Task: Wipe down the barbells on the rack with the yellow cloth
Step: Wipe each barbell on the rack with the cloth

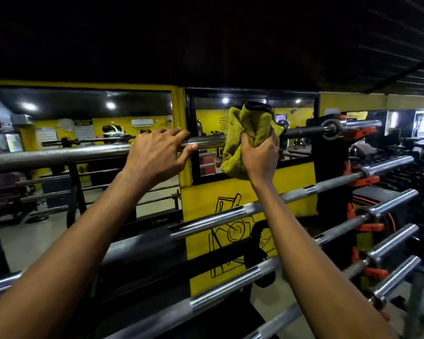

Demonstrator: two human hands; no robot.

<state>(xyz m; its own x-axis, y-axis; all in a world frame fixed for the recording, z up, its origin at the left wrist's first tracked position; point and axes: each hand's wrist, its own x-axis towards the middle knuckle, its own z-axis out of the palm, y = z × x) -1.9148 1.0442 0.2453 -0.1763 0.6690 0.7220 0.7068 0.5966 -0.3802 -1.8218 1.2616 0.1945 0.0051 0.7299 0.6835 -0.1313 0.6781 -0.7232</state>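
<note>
L hand [157,152] curls over top barbell [59,156], prob. to steady it; R hand [260,160], just beside, clutches yellow cloth [250,128] bunched round same bar for wiping.

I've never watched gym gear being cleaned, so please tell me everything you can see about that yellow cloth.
The yellow cloth is an olive-yellow, fluffy, towel-like fabric with a dark edge showing at its top. It is bunched over the top barbell on the rack, with one part hanging below the bar. The right hand grips the bunch from below. The left hand holds the same bar beside the cloth without touching it.
</note>
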